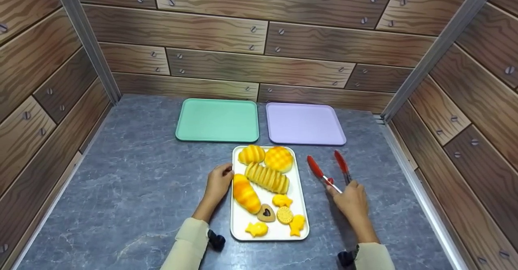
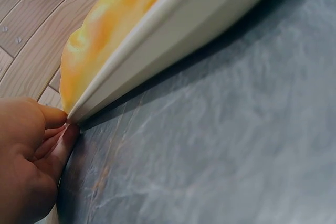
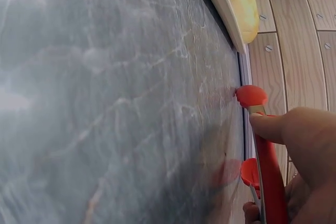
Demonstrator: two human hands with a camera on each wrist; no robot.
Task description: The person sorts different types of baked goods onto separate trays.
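A white tray (image 1: pixel 267 234) carries toy breads and biscuits. My left hand (image 1: pixel 218 182) is at its left edge; in the left wrist view the fingers (image 2: pixel 62 142) and thumb pinch the rim. Red-tipped tongs (image 1: pixel 316 167) are gripped in my right hand (image 1: pixel 353 202), right of the tray, with their arms spread apart and nothing between the tips. On the tray lie a croissant (image 1: pixel 251 154), a round bun (image 1: pixel 279 159), a ridged loaf (image 1: pixel 267 178), a long orange bread roll (image 1: pixel 246 194), a heart biscuit (image 1: pixel 266 213), a round biscuit (image 1: pixel 284 215) and several fish-shaped pieces (image 1: pixel 257 229).
Behind the white tray, a green tray (image 1: pixel 217 120) lies to the left and a purple tray (image 1: pixel 305 123) to the right, both bare. Wood-patterned walls (image 1: pixel 226 31) enclose the grey marbled table (image 1: pixel 133 181) at the back and sides.
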